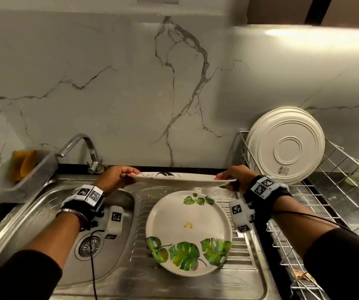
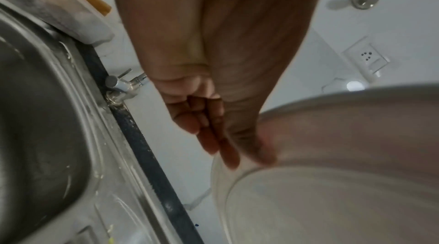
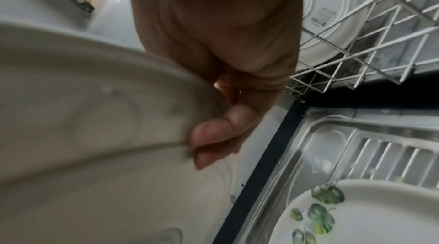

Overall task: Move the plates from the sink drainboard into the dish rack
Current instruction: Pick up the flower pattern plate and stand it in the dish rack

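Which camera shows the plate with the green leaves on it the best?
The head view: the whole leaf plate shows, lying flat on the ridged drainboard, below the plate that both hands hold. The right wrist view catches only its edge with some leaves. The left wrist view does not show it.

L hand fingers under plate rim, thumb on top; sink basin left, tap base behind.
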The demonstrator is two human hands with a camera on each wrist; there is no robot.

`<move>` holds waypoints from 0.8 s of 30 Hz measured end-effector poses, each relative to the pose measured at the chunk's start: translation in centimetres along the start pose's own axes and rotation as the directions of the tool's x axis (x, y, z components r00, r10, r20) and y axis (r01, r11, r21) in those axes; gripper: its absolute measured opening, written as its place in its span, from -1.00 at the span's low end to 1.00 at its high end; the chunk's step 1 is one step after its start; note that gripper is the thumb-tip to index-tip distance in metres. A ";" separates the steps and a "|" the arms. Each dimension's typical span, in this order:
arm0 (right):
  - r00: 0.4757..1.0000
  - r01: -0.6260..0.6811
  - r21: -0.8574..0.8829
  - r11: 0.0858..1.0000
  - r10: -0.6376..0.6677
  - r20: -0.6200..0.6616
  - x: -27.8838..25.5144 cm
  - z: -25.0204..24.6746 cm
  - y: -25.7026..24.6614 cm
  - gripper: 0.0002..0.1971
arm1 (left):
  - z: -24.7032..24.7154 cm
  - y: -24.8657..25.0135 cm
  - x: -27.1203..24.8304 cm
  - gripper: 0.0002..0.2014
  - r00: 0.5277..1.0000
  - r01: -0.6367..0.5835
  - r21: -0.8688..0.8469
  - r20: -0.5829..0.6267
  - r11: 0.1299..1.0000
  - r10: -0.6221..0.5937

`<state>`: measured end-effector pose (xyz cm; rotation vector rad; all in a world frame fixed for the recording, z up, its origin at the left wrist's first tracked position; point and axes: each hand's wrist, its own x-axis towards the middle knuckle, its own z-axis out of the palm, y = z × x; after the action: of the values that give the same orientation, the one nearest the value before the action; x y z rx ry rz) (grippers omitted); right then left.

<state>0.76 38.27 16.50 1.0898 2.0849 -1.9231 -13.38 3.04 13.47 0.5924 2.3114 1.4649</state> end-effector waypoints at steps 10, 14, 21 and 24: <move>0.989 0.060 0.351 0.934 -0.103 0.106 -1.6 0.4 -3.3 -0.53 | -0.7 1.0 1.4 -0.80 0.956 -0.007 -0.040 -0.294 0.999 -0.005; 0.970 0.190 0.338 0.922 -0.230 0.081 -2.2 -0.4 -5.0 -0.32 | -0.8 2.6 1.7 -0.74 0.964 -0.021 -0.079 -0.267 0.997 -0.001; 0.889 0.455 0.216 0.864 -0.457 -0.045 -3.4 -5.1 -6.6 -0.49 | 2.0 8.4 3.0 -0.74 0.957 -0.082 -0.174 -0.290 0.981 0.029; 0.865 0.502 0.198 0.842 -0.481 -0.143 -3.5 -8.1 -7.1 -0.53 | 4.1 11.0 3.9 -0.71 0.961 -0.092 -0.154 -0.271 0.984 0.048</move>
<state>2.49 44.48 25.80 0.7189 2.4228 -2.4378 -12.93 12.37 21.54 0.4586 2.3511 1.8501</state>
